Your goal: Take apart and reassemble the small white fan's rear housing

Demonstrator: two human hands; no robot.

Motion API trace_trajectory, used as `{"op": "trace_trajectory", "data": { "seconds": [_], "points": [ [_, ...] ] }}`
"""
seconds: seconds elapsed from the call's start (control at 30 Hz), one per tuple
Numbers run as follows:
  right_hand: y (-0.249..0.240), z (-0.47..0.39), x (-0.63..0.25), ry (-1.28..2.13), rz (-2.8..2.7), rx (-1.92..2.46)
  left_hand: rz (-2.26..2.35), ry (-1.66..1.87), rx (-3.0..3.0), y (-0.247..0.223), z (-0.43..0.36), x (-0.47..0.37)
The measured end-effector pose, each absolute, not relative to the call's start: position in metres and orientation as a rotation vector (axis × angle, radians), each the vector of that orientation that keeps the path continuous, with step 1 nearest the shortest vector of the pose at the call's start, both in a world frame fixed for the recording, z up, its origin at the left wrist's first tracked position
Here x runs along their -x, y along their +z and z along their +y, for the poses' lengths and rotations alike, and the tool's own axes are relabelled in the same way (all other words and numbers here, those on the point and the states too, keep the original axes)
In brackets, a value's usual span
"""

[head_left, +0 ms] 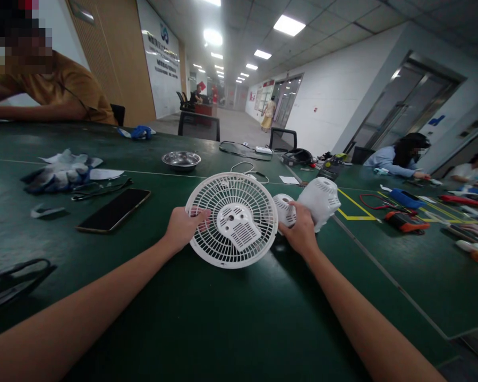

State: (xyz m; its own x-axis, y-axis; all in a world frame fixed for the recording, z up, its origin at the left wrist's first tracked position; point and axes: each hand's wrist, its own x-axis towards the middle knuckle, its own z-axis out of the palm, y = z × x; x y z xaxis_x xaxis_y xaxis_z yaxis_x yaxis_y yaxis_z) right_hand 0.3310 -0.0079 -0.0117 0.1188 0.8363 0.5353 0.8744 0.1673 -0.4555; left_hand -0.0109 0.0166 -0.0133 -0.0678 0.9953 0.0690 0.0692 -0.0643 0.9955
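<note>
Fan grille (pixel 239 220), white, round, one: above the worktop (pixel 207 329), front and centre, tilted with its slotted centre plate (pixel 245 233) facing the wearer.

Left hand (pixel 182 228): at the grille's left rim. Fingers closed on it, thumb on the near face, the others partly seen through the bars behind. The rim hold presumably steadies the disc and leaves the centre plate uncovered.

Right hand (pixel 300 233): just beyond the grille's right rim. Fingers bent around a small vented cover (pixel 286 208), white; their far side is hidden, so whether they also touch the white housing (pixel 321 201) cannot be told. That housing, larger and vented, stands right of the grille, just beside the cover. The hold likely keeps cover and grille close together.

Obstructions: grille rim overlaps the cover's left edge; right hand masks where cover and housing meet.

Surroundings, by the grille: white cable (pixel 245 168), looped just behind; metal bowl (pixel 181 160), behind and left; phone (pixel 113 210), dark, flat, to the left; gloves (pixel 66 170), heaped farther left; yellow tape (pixel 358 217), to the right; orange-and-black device (pixel 406 222) and blue case (pixel 407 198), well to the right. Person in a brown shirt (pixel 79 90): far left, across the worktop.
</note>
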Motion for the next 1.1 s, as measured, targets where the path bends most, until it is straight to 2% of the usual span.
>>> {"op": "trace_trajectory", "data": {
  "seconds": [0.13, 0.27, 0.33, 0.4, 0.53, 0.6, 0.73, 0.93, 1.03, 1.1],
  "points": [
    [-0.009, -0.007, -0.333, -0.151, -1.770, 1.669, 1.344, 1.284, -1.225, -0.016, 0.023, 0.016],
    [0.013, -0.011, -0.354, -0.584, -1.582, 1.418, 1.356, 1.258, -1.199, -0.017, 0.025, 0.018],
    [0.018, -0.008, -0.374, -0.687, -1.394, 1.405, 1.348, 1.249, -1.196, -0.017, 0.024, 0.018],
    [0.014, -0.002, -0.394, -0.555, -1.243, 1.480, 1.345, 1.244, -1.197, -0.016, 0.024, 0.017],
    [-0.013, 0.016, -0.420, 0.112, -1.079, 1.709, 1.361, 1.243, -1.227, -0.016, 0.024, 0.017],
    [-0.023, 0.021, -0.423, 0.224, -1.056, 1.818, 1.367, 1.247, -1.224, -0.017, 0.025, 0.017],
    [-0.021, 0.020, -0.418, 0.133, -1.009, 1.862, 1.357, 1.244, -1.243, -0.022, 0.029, 0.019],
    [0.009, 0.011, -0.394, -0.120, -0.933, 1.517, 1.355, 1.239, -1.254, -0.020, 0.027, 0.019],
    [0.013, 0.005, -0.369, -0.079, -1.039, 1.426, 1.367, 1.243, -1.242, -0.016, 0.024, 0.018],
    [0.010, 0.001, -0.351, 0.003, -1.126, 1.513, 1.371, 1.237, -1.248, -0.015, 0.023, 0.018]
  ]
}}
